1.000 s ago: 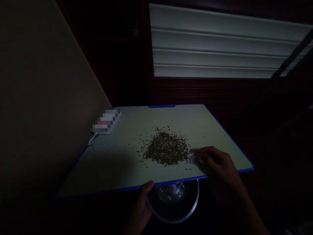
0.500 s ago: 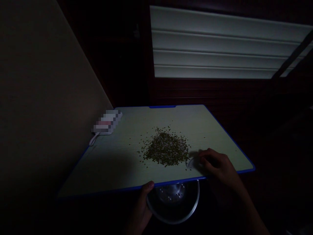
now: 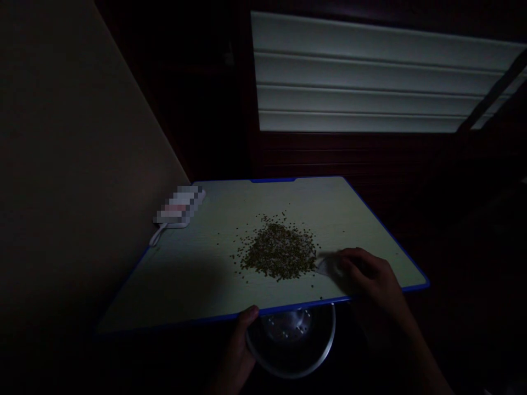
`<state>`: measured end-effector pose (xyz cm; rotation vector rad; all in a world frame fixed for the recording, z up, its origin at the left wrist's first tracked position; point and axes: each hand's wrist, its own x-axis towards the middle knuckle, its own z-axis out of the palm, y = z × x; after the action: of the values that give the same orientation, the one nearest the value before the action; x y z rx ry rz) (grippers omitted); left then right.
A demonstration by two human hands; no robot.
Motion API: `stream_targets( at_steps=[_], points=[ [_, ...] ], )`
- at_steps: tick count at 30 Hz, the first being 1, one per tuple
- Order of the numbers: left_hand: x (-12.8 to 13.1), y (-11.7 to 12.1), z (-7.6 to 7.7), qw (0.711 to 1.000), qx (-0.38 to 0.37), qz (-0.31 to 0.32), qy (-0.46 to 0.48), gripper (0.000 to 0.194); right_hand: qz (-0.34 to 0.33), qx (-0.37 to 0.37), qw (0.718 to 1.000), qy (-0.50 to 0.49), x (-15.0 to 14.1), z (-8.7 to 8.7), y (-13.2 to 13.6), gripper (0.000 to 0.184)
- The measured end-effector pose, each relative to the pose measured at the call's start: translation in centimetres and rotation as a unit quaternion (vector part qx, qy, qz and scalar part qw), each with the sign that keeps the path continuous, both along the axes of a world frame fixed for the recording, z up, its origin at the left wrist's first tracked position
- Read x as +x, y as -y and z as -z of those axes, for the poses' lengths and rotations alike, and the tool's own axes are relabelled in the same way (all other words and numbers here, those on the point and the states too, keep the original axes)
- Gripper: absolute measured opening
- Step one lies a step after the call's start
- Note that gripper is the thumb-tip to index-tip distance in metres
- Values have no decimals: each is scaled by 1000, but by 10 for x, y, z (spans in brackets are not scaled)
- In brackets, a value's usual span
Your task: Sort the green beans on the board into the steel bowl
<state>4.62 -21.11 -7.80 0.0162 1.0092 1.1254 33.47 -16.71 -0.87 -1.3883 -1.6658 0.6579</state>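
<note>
A pile of small green and pale grains or seeds [image 3: 280,252] lies spread on the table's light top [image 3: 329,200]. My left hand [image 3: 242,348] grips the left rim of a metal bowl [image 3: 328,346], its thumb up at the table's blue front edge. The bowl sits just under that edge, with several grains on its shiny bottom. At the pile's right side, my right hand [image 3: 374,277] is pinched on a small thin pale piece [image 3: 322,266]. That piece touches or nearly touches the pile; its exact kind is too dark to tell.
A phone-like device [image 3: 181,207], partly pixelated and with a strap, lies at the table's far left corner beside a wall [image 3: 82,164]. Behind stands a dark wooden frame with pale slats [image 3: 354,71]. Stray grains dot the tabletop around the pile.
My right hand has shifted slightly right with the pale piece. A loose grain now lies near the front edge above the bowl. My left hand and the bowl stay nearly still.
</note>
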Motion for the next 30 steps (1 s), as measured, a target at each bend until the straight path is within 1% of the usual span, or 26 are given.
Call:
stream_targets(
  at_steps=[3, 8, 12, 16, 18, 20, 24, 27, 30],
  points=[
    [-1, 0, 3, 1000, 8, -7, -5, 14, -10, 13, 999, 34, -1, 1, -2, 22],
    [2, -1, -2, 999, -3, -28, -17, 19, -73, 35, 995, 67, -3, -1, -1, 22],
    [3, -2, -3, 1000, -8, -24, -13, 22, -116, 38, 991, 64, -6, -8, 1, 21],
    [2, -2, -1, 1000, -2, -20, -8, 17, -154, 33, 986, 52, -7, -12, 2, 20],
    [2, -2, -1, 1000, -3, -28, -12, 15, -145, 31, 988, 41, -6, -11, 3, 19],
    [2, -2, -2, 999, -7, -33, -15, 15, -122, 26, 992, 22, -3, -7, 2, 19],
    [1, -1, -3, 1000, -16, -14, -7, 16, -90, 20, 996, -2, 3, -1, 1, 19],
    [1, -1, -1, 1000, -3, -12, -11, 20, -92, 19, 995, 14, 3, -2, 0, 17],
    [1, -1, 0, 1000, 7, -20, -15, 28, -113, 16, 993, 30, 0, -5, 1, 15]
  ],
)
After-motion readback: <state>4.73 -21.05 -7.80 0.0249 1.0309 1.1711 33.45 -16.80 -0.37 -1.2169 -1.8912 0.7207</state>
